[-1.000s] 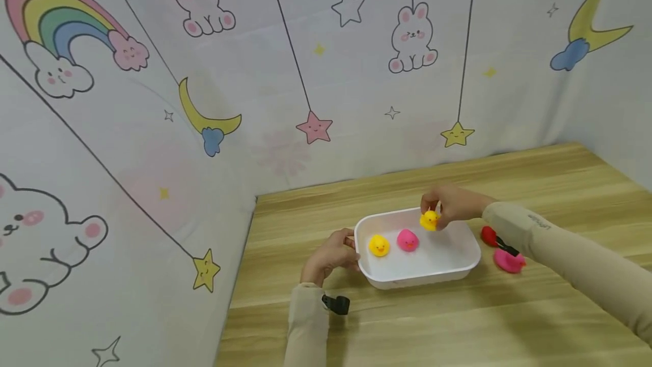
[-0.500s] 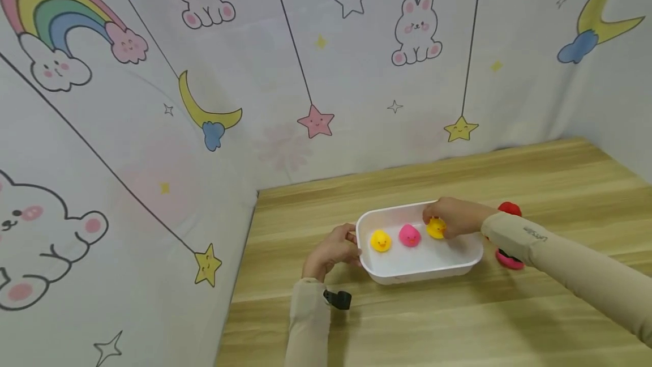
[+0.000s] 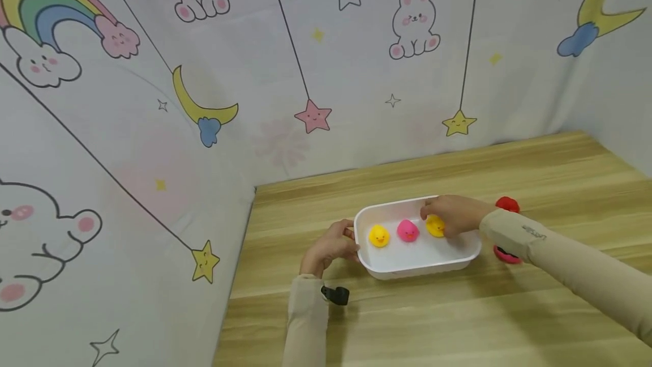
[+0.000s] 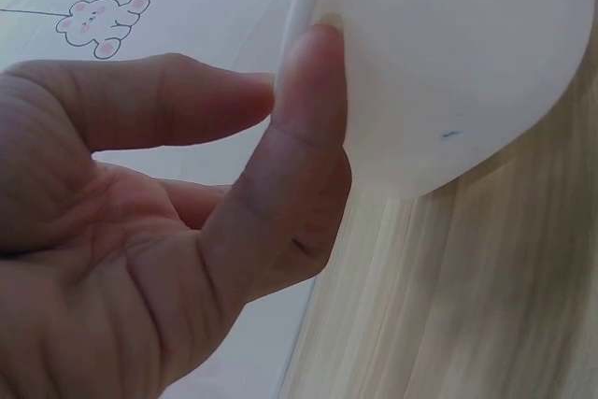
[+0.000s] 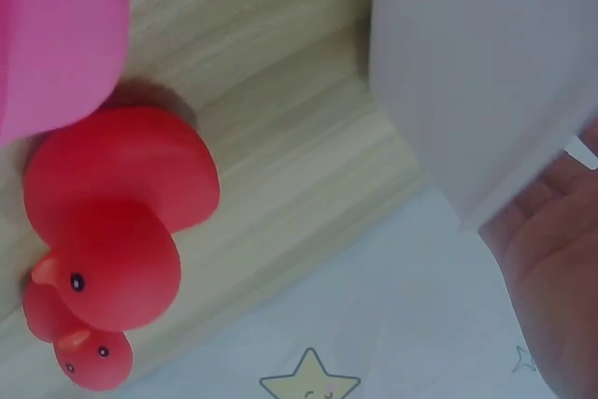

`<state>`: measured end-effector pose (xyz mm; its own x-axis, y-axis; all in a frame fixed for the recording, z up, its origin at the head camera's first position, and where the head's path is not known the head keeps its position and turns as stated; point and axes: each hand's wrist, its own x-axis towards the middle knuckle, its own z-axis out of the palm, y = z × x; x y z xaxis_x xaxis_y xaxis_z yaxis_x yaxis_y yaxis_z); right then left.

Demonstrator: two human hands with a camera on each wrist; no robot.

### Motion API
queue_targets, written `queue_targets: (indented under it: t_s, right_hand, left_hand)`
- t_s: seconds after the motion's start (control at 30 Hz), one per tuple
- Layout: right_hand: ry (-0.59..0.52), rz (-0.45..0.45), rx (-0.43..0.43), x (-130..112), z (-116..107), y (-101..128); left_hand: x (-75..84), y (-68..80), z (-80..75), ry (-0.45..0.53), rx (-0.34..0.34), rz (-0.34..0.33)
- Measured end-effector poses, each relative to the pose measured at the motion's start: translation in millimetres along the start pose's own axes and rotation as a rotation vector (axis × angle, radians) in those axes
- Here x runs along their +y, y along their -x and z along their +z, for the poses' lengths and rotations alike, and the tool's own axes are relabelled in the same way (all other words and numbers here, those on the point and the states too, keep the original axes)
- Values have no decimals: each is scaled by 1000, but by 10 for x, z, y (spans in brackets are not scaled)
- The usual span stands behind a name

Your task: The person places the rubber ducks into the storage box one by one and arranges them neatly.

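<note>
The right hand (image 3: 457,213) is lower in the white rectangular plastic tray (image 3: 415,256) than before. The rounded yellow rubber duck (image 3: 434,226) is lower too.

Two yellow ducks (image 3: 379,236), two pink ducks (image 3: 408,231), two red ducks (image 5: 121,193), one white tub (image 3: 407,257).

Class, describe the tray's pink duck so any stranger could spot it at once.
On the wood-grain table stands a white tray. Inside, the pink duck sits between one yellow duck and another yellow duck at the right hand. Of these, only it is pink.
</note>
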<state>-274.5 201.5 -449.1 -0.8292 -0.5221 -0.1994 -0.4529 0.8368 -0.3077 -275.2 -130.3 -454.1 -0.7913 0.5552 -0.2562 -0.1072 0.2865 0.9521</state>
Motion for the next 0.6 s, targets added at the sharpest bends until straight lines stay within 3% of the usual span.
queue_targets:
  t_s: [0.27, 0.6]
  right_hand:
    - [-131, -20, 104, 92, -164, 209]
    - [-262, 48, 252, 330, -334, 560]
  left_hand:
    - [-5, -15, 19, -3, -8, 9]
    - [-16, -1, -5, -15, -10, 21]
